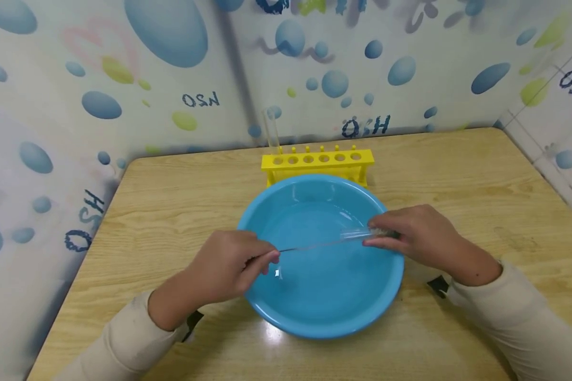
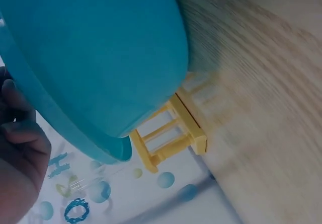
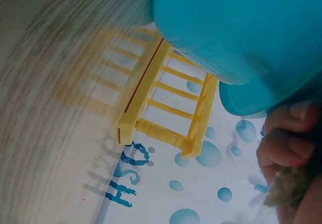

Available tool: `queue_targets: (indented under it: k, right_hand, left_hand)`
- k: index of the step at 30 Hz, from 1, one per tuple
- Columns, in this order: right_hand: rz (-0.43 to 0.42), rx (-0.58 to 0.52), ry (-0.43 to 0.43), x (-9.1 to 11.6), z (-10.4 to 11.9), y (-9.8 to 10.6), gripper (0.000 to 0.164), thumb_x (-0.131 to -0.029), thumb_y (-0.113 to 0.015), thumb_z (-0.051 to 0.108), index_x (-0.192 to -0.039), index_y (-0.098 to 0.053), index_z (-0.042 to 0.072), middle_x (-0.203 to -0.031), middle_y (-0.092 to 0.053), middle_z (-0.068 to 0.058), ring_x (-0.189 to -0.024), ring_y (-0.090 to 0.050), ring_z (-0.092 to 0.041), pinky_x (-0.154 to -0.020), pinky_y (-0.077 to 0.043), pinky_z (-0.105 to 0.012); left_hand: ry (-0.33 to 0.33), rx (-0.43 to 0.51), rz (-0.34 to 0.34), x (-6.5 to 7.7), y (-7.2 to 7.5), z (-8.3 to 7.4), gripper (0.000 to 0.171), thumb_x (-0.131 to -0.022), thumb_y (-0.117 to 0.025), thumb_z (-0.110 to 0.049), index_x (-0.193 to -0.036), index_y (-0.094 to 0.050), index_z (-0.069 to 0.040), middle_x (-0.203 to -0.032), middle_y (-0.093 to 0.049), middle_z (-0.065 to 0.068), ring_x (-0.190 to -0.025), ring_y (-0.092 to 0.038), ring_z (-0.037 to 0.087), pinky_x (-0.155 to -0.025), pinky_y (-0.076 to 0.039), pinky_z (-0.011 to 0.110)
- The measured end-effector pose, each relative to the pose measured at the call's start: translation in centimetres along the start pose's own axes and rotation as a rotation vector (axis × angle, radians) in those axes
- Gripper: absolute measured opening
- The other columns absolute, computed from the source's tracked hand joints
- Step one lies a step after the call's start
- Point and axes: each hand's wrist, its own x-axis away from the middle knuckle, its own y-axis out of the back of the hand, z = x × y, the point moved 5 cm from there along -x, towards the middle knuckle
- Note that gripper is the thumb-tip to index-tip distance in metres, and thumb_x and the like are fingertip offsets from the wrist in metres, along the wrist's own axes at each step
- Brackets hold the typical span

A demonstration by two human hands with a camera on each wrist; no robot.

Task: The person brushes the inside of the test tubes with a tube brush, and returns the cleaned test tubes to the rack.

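Observation:
Over the blue basin (image 1: 321, 332), my left hand (image 1: 231, 264) pinches the thin wire handle of a test tube brush (image 1: 310, 246) between thumb and fingers. The wire runs right into a clear glass test tube (image 1: 355, 234), lying nearly level. My right hand (image 1: 417, 235) grips the tube near its far end, where the brush's bristles (image 1: 383, 232) show through between thumb and fingers. In the right wrist view the bristles (image 3: 287, 188) appear beside the curled fingers (image 3: 287, 143). The left wrist view catches my left hand (image 2: 22, 148) at the basin's rim, its fingers bent.
A yellow test tube rack (image 1: 316, 160) stands right behind the basin, with another clear test tube (image 1: 271, 132) upright in its leftmost hole. Water glints inside the basin. All stand on a wooden table (image 1: 171, 211) against a patterned wall (image 1: 291, 69).

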Motion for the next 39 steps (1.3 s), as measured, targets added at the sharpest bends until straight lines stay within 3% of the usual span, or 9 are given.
queue_targets:
  k: [7,10,19,28,31,33,36,39]
  right_hand:
    - [0.007,0.001,-0.002,0.0,0.0,0.0,0.024,-0.084,-0.080,0.030,-0.102,-0.077,0.016,-0.086,-0.076,0.007,-0.069,-0.067,0.000,-0.060,-0.052,-0.015]
    - [0.004,0.001,-0.001,0.0,0.0,0.0,0.023,-0.084,-0.081,0.030,-0.102,-0.077,0.016,-0.086,-0.076,0.007,-0.069,-0.066,0.001,-0.060,-0.052,-0.015]
    - [0.006,-0.005,0.001,0.1,-0.1,-0.1,0.023,-0.083,-0.082,0.028,-0.101,-0.076,0.016,-0.085,-0.075,0.008,-0.068,-0.063,0.002,-0.059,-0.051,-0.014]
    - [-0.005,-0.006,0.007,0.1,-0.2,-0.1,0.022,-0.082,-0.083,0.027,-0.100,-0.076,0.017,-0.083,-0.074,0.009,-0.066,-0.059,0.004,-0.058,-0.050,-0.014]
    - [-0.002,-0.011,0.004,0.1,-0.2,-0.1,0.022,-0.082,-0.083,0.027,-0.100,-0.076,0.016,-0.083,-0.074,0.009,-0.066,-0.060,0.004,-0.058,-0.051,-0.014]
    - [-0.002,-0.012,0.003,0.1,-0.2,-0.1,0.022,-0.082,-0.083,0.027,-0.100,-0.076,0.016,-0.083,-0.074,0.009,-0.066,-0.059,0.004,-0.058,-0.050,-0.014]
    - [0.002,-0.015,-0.005,0.0,-0.2,-0.1,0.021,-0.082,-0.083,0.026,-0.099,-0.076,0.016,-0.081,-0.073,0.009,-0.065,-0.057,0.004,-0.057,-0.049,-0.015]
    - [0.013,-0.019,-0.014,0.1,-0.1,0.0,0.022,-0.082,-0.083,0.026,-0.100,-0.076,0.016,-0.082,-0.073,0.010,-0.065,-0.059,0.004,-0.057,-0.049,-0.014]
  left_hand:
    - [0.369,0.359,0.181,0.5,0.0,1.3,0.026,-0.103,-0.057,-0.021,-0.083,-0.073,-0.016,-0.064,-0.061,-0.012,-0.051,-0.041,0.002,-0.047,-0.038,0.021]
    - [0.486,0.470,0.245,0.7,0.0,1.7,0.031,-0.105,-0.053,-0.024,-0.083,-0.072,-0.013,-0.063,-0.062,-0.007,-0.049,-0.038,0.007,-0.045,-0.034,0.022]
    - [0.603,0.675,0.326,1.0,0.1,2.1,0.036,-0.106,-0.049,-0.023,-0.082,-0.067,-0.003,-0.064,-0.064,0.003,-0.057,-0.045,0.014,-0.053,-0.040,0.023]
    - [0.647,0.908,0.360,1.4,0.2,2.3,0.041,-0.107,-0.046,-0.020,-0.085,-0.059,0.012,-0.061,-0.058,0.001,-0.054,-0.044,0.011,-0.050,-0.031,0.022]
    - [0.649,0.896,0.359,1.5,0.2,2.4,0.041,-0.107,-0.046,-0.021,-0.085,-0.059,0.011,-0.061,-0.059,0.001,-0.051,-0.036,0.012,-0.049,-0.028,0.022]
    - [0.631,0.803,0.344,1.5,0.3,2.4,0.039,-0.107,-0.047,-0.022,-0.085,-0.062,0.006,-0.063,-0.060,0.000,-0.053,-0.037,0.012,-0.050,-0.031,0.023]
    - [0.557,0.577,0.293,1.6,0.6,2.3,0.030,-0.105,-0.052,-0.023,-0.085,-0.067,-0.006,-0.069,-0.063,-0.005,-0.056,-0.042,0.010,-0.051,-0.037,0.022]
    - [0.397,0.325,0.210,1.5,1.1,1.9,0.019,-0.101,-0.059,-0.018,-0.086,-0.070,-0.016,-0.074,-0.065,-0.012,-0.061,-0.047,0.004,-0.054,-0.043,0.020]
